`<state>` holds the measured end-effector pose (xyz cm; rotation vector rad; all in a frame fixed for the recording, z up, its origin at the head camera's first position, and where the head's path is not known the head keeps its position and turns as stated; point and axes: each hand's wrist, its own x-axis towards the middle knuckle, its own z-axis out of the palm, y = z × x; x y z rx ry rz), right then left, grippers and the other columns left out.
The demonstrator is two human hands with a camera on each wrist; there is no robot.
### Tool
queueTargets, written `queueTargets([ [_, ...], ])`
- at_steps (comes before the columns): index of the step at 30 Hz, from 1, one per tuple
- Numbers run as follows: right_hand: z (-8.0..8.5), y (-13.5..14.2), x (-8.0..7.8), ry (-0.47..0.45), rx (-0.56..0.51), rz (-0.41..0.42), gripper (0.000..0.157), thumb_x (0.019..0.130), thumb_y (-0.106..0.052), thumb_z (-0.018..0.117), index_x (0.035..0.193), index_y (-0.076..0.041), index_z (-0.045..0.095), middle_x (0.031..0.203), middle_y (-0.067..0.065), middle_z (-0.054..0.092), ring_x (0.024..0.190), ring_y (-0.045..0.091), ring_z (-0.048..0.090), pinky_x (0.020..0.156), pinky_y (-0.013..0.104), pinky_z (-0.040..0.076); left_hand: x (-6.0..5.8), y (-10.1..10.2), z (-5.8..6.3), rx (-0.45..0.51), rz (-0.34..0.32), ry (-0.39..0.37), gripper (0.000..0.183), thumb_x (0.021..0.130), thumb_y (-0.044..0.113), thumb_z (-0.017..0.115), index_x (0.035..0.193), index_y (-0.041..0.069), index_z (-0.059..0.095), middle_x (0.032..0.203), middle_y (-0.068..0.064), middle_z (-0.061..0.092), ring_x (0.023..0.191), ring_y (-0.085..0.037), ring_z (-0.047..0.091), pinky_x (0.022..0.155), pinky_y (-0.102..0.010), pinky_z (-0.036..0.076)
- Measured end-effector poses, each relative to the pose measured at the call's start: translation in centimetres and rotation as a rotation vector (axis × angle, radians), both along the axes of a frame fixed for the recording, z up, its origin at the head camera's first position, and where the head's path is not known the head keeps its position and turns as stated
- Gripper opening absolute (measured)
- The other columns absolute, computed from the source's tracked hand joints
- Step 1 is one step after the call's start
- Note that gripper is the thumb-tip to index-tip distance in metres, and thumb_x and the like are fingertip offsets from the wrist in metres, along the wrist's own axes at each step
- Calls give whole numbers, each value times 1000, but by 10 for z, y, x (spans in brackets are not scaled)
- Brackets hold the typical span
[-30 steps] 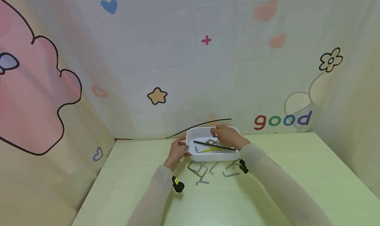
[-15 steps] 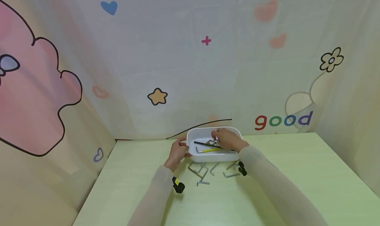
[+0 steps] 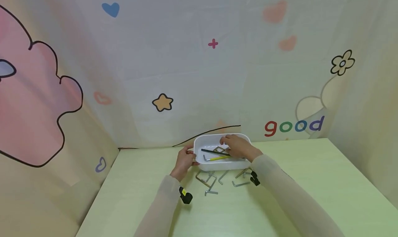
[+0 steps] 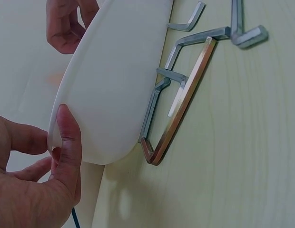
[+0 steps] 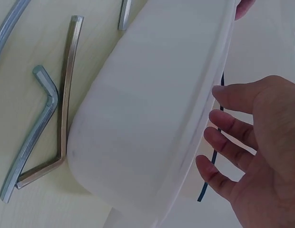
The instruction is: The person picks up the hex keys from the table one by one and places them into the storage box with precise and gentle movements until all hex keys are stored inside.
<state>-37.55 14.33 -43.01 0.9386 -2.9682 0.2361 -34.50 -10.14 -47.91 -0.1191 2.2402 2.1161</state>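
Observation:
A white plastic tub (image 3: 227, 166) stands at the back of the table. My left hand (image 3: 184, 160) pinches its left end, thumb on the outer wall and a finger at the rim in the left wrist view. Over the tub's right half is my right hand (image 3: 238, 148). Its fingers are loosely bent and spread, with nothing seen between them in the right wrist view. Inside the tub lie a black hex key (image 3: 214, 152), a hex key with a yellow sleeve (image 3: 219, 158) and a brownish bent one (image 3: 219, 149). The right hand hides part of the contents.
Several hex keys lie on the table before the tub: a bronze one (image 4: 185, 99), a silver one (image 3: 240, 184), another silver one (image 3: 211, 192), and a bronze one (image 5: 66, 85) beside a silver one (image 5: 33, 128). A printed cloth (image 3: 186, 74) hangs behind.
My right hand has shifted slightly lower into the tub, covering the black hex key's right end; a small dark bit at its fingertips no longer shows. The left hand keeps its grip.

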Motion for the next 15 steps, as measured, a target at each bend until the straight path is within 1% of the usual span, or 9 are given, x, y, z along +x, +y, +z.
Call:
queueTargets([
  [5, 3, 2, 8, 52, -20, 23, 29, 93, -13, 65, 121, -10, 59, 120, 11, 62, 112, 31, 58, 97, 48, 51, 1, 0, -3, 4, -3, 4, 48, 91, -6, 52, 138, 2, 49, 97, -11, 50, 84, -23, 58, 60, -23, 59],
  [10, 4, 5, 14, 113, -36, 35, 27, 92, -15, 66, 118, -12, 60, 117, 8, 63, 109, 30, 59, 97, 46, 51, -2, 0, -5, 14, 7, 11, 49, 90, -6, 52, 138, 2, 49, 99, -14, 50, 82, -21, 57, 60, -23, 59],
  [13, 5, 7, 20, 160, -55, 54, 26, 91, -14, 68, 116, -12, 60, 115, 8, 63, 108, 31, 60, 96, 47, 51, -3, 0, -4, 12, 13, 10, 48, 90, -6, 52, 138, 3, 50, 100, -13, 50, 82, -20, 56, 60, -23, 59],
  [15, 7, 9, 25, 173, -81, 64, 26, 90, -11, 69, 115, -11, 61, 114, 9, 63, 108, 32, 59, 96, 48, 50, -3, 0, -5, 6, 13, 7, 48, 91, -6, 52, 138, 3, 50, 101, -14, 51, 82, -20, 57, 60, -23, 59],
])
